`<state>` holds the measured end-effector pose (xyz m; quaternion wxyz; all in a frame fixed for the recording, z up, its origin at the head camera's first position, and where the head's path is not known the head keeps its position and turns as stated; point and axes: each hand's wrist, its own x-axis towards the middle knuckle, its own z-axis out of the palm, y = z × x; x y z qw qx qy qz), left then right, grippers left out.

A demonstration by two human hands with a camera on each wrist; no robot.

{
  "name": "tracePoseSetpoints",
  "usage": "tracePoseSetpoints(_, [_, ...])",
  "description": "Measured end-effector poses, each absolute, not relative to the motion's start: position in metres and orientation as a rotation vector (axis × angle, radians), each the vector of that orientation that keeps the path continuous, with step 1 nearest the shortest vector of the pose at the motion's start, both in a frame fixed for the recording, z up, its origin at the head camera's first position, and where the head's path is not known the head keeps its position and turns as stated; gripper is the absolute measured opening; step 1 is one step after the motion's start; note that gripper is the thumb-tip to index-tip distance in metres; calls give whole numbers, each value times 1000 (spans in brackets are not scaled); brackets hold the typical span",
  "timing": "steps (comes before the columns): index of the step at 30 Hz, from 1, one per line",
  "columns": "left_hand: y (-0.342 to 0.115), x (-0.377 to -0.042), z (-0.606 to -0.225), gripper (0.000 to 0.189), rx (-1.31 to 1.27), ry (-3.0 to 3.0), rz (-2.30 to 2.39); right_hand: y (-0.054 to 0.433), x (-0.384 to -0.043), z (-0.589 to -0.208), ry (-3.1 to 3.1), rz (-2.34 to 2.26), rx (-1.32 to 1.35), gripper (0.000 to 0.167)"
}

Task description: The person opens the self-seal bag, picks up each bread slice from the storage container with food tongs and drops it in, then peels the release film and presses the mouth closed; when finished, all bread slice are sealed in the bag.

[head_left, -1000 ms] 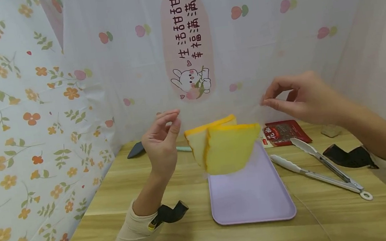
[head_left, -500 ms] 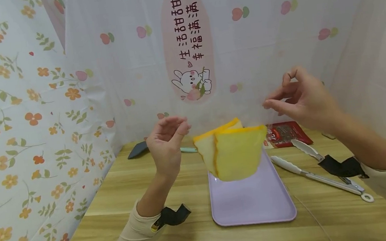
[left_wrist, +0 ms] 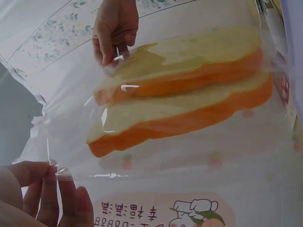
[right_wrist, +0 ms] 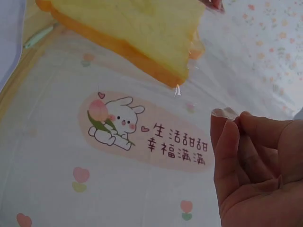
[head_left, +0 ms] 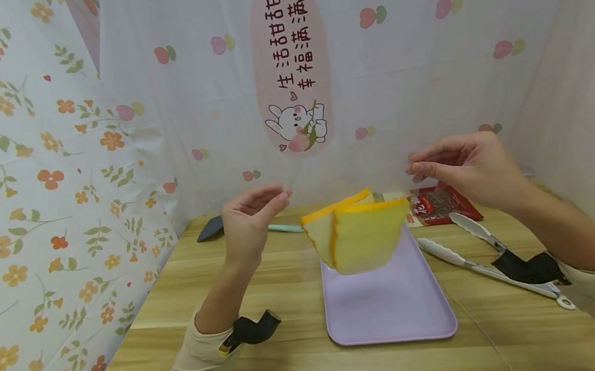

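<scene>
A clear plastic bag [left_wrist: 113, 176] hangs in the air, stretched between both hands. Inside it, two slices of bread with orange crusts overlap: a front slice [head_left: 371, 238] and a rear slice [head_left: 317, 232], tilted over the far part of the lilac tray [head_left: 393, 314]. My left hand [head_left: 247, 221] pinches one upper corner of the bag between thumb and fingers. At the other corner, my right hand [head_left: 472, 170] pinches the film, which shows as a glossy fold at its fingertips in the right wrist view.
Right of the tray lie metal tongs [head_left: 502, 270] with white tips, partly behind the right wrist camera. Behind them is a red packet [head_left: 441, 205]. A dark-headed spatula [head_left: 209, 229] with a mint handle lies at the back left. A patterned curtain [head_left: 199, 75] closes the back.
Bag and bread have shifted slightly right and down since the first frame. My right hand rose a little, then came lower, its raised index finger closing down to the thumb.
</scene>
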<state>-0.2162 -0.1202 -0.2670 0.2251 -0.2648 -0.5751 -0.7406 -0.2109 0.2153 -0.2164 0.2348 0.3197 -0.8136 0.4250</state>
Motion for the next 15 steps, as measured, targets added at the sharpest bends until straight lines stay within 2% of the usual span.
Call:
tracePoseSetpoints(5, [-128,-216,-264,23,-863,-1615,-1983,218,-211,-215,-2154,1273,1014,16])
tracePoseSetpoints(11, [-138,-214,-261,3,-987,-1688,-1861,220,-213,-214,-2037,1412,1178,19])
tracePoseSetpoints(15, [-144,-214,-261,13,-1098,-1690,-1807,222,-213,-215,-2001,1459,1225,22])
